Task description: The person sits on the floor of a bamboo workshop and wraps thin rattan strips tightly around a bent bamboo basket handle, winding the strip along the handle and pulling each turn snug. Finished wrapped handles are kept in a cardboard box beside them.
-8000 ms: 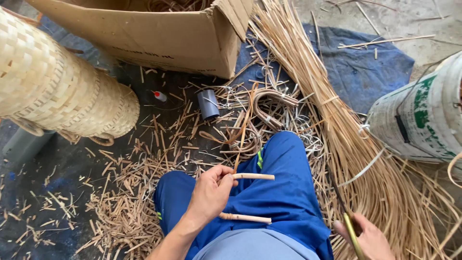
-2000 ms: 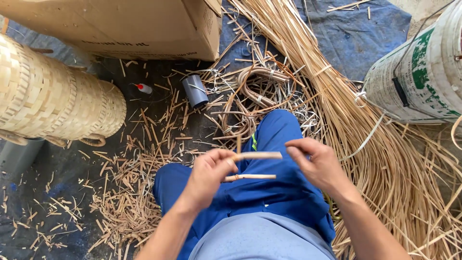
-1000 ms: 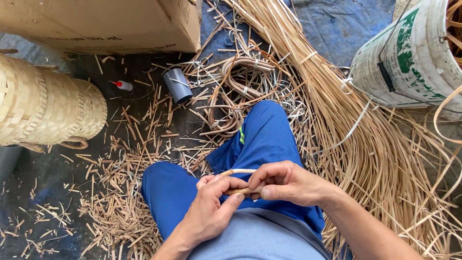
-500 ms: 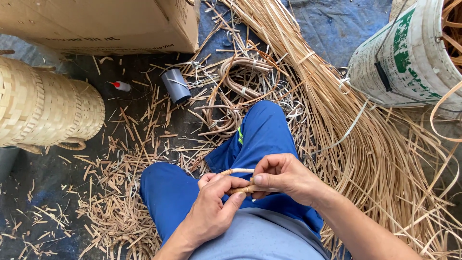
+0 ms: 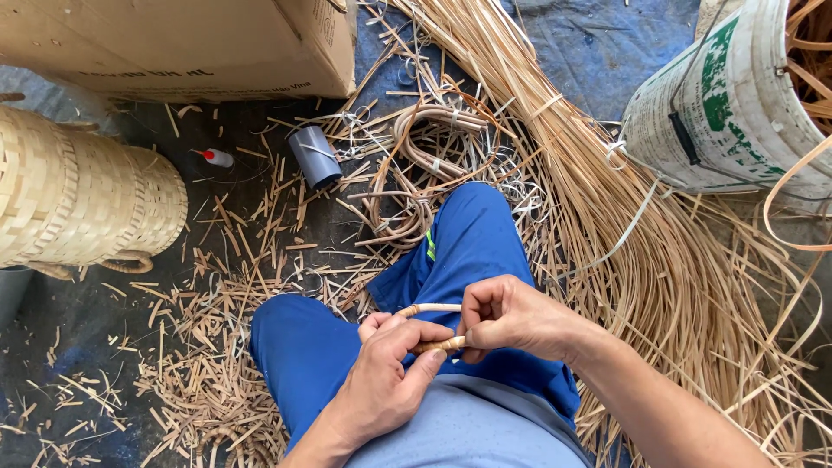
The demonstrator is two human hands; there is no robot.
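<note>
Both hands, left hand and right hand, pinched a bent rattan piece; firm, even tension probably served best.

left hand: fingers curled, pinching | right hand: fingers curled, pinching, touching left

1. The woven basket lies at far left, the cardboard box behind it.
2. The short pipe piece lies between the basket and the coiled cane.
3. The bucket stands at far right, beside the strip bundle.
4. Both hands meet over the lap.
</note>
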